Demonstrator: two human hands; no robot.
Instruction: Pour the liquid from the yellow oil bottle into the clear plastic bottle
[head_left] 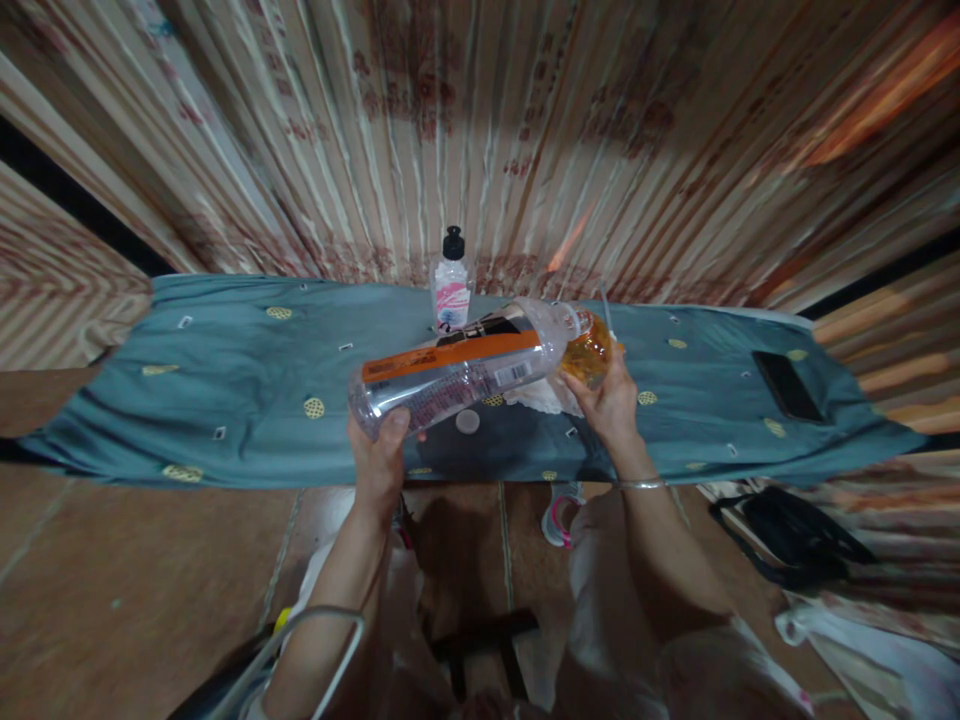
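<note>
My left hand (381, 450) is closed around the base of a large clear plastic bottle (457, 365) with a silver and orange label. The bottle lies tilted nearly level, its neck pointing right. At its mouth, my right hand (611, 400) grips a small clear rounded container (589, 350) with amber contents; its exact kind is unclear. Whether anything flows between the two cannot be made out. Below the bottle are a round whitish disc (467, 421), like a cap, and a crumpled white tissue or cloth (544, 392), partly hidden by my right hand.
A small bottle (451, 290) with a black top and pink label stands at the back of the cloth-covered table (225, 350). Toward the right end lies a dark phone (787, 385). Striped curtains (480, 130) hang behind. A black bag (795, 535) sits below right.
</note>
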